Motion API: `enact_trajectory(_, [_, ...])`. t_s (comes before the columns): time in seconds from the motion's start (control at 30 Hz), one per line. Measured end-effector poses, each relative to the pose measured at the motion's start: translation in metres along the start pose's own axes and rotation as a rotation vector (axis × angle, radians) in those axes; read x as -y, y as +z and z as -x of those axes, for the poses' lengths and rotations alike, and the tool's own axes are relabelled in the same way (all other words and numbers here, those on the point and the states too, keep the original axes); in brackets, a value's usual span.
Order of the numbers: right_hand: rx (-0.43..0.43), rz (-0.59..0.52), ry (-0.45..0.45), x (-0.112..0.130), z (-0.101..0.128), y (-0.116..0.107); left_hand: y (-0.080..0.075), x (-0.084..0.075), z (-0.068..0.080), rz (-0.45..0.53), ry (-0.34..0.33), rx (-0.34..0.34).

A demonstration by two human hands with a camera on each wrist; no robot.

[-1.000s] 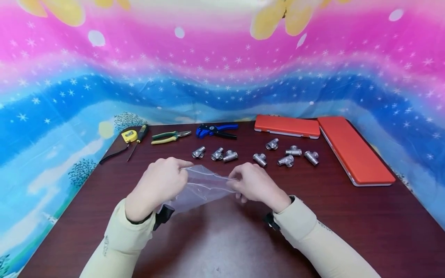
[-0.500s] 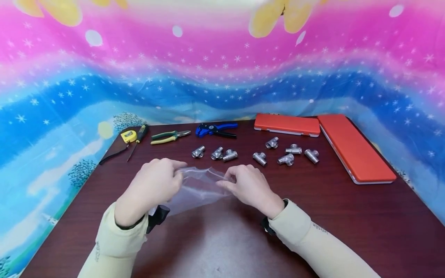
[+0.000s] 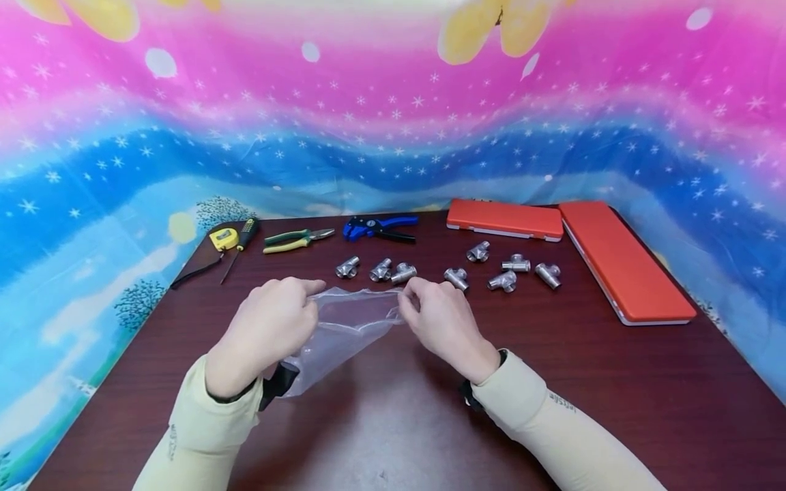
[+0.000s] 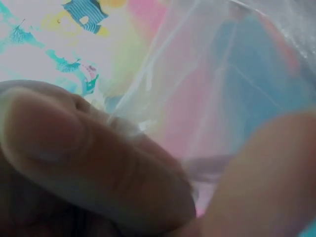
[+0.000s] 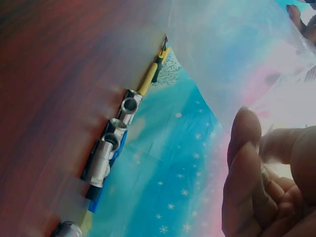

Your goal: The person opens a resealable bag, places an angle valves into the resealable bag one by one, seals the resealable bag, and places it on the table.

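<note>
A clear plastic bag (image 3: 350, 334) is stretched between my two hands above the front middle of the table, its mouth spread apart along the top. My left hand (image 3: 267, 334) grips the bag's left side with curled fingers. At the opposite edge my right hand (image 3: 442, 324) pinches the film between thumb and fingers. The left wrist view has the film (image 4: 197, 79) rising close behind the blurred fingers. In the right wrist view the bag (image 5: 232, 54) hangs beyond the right fingers (image 5: 245, 143). Several metal tee fittings (image 3: 403, 273) lie just past the hands.
Along the back lie a yellow tape measure (image 3: 224, 238), a screwdriver (image 3: 239, 249), green-yellow pliers (image 3: 299, 240) and a blue wire stripper (image 3: 379, 228). Two red flat cases (image 3: 503, 218) occupy the back right. A printed cloth (image 3: 393, 136) hangs behind the dark table (image 3: 583, 389).
The right hand has shifted its hold on the bag's edge. The bag's mouth is spread wider and its lower part hangs further down. The left hand has moved slightly to the left.
</note>
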State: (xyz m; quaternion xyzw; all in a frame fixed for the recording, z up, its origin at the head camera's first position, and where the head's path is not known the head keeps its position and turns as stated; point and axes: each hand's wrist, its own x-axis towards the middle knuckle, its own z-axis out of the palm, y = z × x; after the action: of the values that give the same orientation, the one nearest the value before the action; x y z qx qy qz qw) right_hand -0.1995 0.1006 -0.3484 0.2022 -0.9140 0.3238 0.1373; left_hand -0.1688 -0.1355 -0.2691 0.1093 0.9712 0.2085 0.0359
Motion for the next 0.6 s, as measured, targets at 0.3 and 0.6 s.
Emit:
enact_trajectory(0.3, [0.237,-0.412,0.199,0.002,-0.002,-0.006,-0.015,0.02,0.001,0.028,0.168,0.056])
enact_trajectory(0.6, [0.313,-0.52,0.313,0.0,-0.004,-0.005,0.044,0.083,-0.02,0.357,0.526,0.197])
